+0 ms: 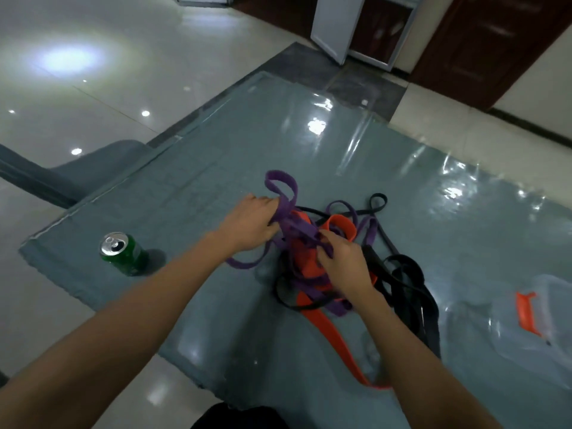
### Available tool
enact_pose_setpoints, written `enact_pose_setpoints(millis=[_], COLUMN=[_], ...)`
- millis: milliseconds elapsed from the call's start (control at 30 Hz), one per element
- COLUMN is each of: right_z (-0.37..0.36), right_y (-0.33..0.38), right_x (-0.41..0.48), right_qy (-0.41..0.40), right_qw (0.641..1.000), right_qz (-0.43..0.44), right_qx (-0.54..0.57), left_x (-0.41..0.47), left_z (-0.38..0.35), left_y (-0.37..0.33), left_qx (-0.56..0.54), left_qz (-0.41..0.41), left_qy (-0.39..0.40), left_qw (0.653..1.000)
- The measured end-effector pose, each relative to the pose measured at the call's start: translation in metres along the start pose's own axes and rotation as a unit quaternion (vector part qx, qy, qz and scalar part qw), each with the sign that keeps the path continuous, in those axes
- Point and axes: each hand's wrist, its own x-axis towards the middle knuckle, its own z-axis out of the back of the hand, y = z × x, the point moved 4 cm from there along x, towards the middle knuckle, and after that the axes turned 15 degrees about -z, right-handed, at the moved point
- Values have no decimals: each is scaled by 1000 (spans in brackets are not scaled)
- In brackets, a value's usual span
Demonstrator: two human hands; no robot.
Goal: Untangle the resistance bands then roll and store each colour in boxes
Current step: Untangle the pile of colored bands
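Observation:
A tangle of resistance bands lies in the middle of the grey-blue table (192, 193). The purple band (280, 188) loops upward and winds through the pile. My left hand (252, 224) grips the purple band near that raised loop. An orange band (337, 342) trails toward me from the heap. My right hand (343, 264) has its fingers curled into the purple and orange strands at the pile's centre. Black bands (408, 283) lie on the right side of the tangle.
A green drink can (123, 253) stands upright near the table's left edge. A clear plastic box with an orange clip (527, 314) sits at the right. A grey chair (93, 168) stands off the left corner. Shiny tiled floor surrounds the table.

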Motion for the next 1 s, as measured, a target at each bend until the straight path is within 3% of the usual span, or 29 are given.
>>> enact_pose_setpoints(millis=[133, 300, 533, 767, 1000], right_z=[43, 96, 127, 166, 222], right_y=[6, 0, -41, -119, -233], right_x=[29, 40, 1, -81, -225], right_qy=[-55, -123, -118, -152, -192], right_qw=[996, 990, 990, 972, 943], right_qz=[-17, -22, -82, -179, -271], right_qx=[66, 59, -1, -14, -30], left_x=[36, 70, 122, 144, 134], left_z=[29, 43, 30, 0, -61], left_y=[0, -11, -57, -174, -358], left_qx=[-19, -70, -32, -28, -25], left_qz=[-17, -43, -102, -237, -343], left_qy=[-27, -35, 24, 49, 105], left_qw=[999, 996, 994, 970, 933])
